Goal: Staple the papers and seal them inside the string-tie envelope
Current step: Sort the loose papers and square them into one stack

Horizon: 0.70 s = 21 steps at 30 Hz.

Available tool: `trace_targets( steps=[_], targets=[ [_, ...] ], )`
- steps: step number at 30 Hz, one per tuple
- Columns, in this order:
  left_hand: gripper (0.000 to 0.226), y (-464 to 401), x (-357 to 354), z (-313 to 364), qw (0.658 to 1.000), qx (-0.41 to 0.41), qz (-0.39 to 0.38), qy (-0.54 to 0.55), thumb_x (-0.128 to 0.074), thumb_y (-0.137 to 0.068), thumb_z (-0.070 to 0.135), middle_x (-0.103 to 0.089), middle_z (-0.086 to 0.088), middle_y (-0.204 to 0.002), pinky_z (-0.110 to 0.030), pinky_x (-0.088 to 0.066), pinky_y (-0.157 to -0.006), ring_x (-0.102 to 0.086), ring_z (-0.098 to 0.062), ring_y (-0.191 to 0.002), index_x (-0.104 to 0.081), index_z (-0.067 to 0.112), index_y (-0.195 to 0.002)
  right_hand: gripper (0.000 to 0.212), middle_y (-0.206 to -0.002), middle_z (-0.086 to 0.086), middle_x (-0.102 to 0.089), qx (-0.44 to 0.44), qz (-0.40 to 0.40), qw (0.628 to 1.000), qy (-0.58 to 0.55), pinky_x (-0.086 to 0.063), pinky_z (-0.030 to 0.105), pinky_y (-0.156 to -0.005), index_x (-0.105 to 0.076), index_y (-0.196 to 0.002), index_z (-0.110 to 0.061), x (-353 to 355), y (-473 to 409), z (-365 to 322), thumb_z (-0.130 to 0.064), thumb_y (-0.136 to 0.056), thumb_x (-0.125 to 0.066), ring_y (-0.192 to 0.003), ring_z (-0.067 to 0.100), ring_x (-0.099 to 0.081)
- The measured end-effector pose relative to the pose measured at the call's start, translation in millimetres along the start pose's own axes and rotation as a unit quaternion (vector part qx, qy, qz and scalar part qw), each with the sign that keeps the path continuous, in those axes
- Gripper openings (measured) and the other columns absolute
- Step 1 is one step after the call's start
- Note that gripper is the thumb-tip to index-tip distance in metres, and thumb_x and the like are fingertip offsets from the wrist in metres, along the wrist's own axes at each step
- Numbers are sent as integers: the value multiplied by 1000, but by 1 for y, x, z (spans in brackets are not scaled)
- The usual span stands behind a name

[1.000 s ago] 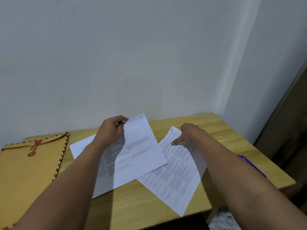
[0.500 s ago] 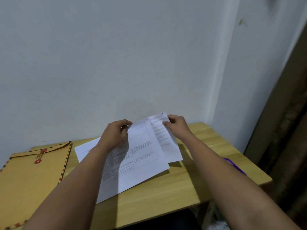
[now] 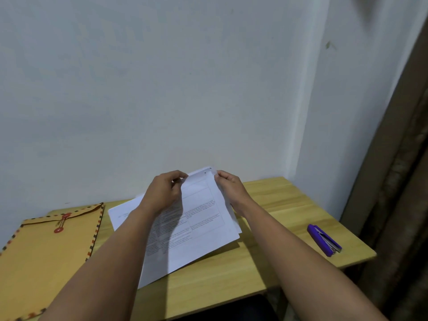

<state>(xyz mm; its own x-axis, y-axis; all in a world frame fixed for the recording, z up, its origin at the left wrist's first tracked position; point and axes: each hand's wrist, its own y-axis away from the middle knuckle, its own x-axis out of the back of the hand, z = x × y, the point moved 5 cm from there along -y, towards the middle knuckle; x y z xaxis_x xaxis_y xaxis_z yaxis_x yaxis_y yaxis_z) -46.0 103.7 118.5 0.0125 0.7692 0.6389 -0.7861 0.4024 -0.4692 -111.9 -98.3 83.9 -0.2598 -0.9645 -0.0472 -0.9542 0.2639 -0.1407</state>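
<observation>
A small light wooden table [image 3: 289, 205] stands pushed into a corner, its far edge against a plain pale wall [image 3: 162, 89]. The wall shows faint smudges and one small greenish mark high on the right. To the right, a second pale wall surface [image 3: 347, 135] meets a dark brown vertical frame [image 3: 403, 181]. The light is dim and even, throwing soft shadows across the tabletop.

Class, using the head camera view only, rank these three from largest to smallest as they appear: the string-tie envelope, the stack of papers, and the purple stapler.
1. String-tie envelope, though the frame edge cuts it off and it lies nearer the camera.
2. Papers, close behind, with both arms partly covering them, so this order is unsure.
3. Purple stapler, plainly smallest.
</observation>
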Motion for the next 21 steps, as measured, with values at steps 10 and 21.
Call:
trace_targets(
  steps=[10, 21],
  targets=[
    [27, 0, 9, 1, 1000, 1, 2, -1, -55, -96, 10, -72, 10, -86, -23, -46, -67, -64, -7, -73, -74, 26, -105, 34, -98, 15, -65, -28, -18, 999, -36, -47, 35, -76, -67, -108, 4, -15, 4, -1, -27, -108, -51, -87, 27, -59],
    [25, 4, 14, 2, 1000, 10, 3, 0, -55, -96, 11, -72, 13, -89, -22, -47, -69, -64, -4, -80, -74, 26, -103, 26, -93, 6, -78, -5, -36, 999, -33, -58, 26, -61, -76, -115, -12, -25, 16, -11, -20, -110, -52, -74, 17, -74]
  ],
)
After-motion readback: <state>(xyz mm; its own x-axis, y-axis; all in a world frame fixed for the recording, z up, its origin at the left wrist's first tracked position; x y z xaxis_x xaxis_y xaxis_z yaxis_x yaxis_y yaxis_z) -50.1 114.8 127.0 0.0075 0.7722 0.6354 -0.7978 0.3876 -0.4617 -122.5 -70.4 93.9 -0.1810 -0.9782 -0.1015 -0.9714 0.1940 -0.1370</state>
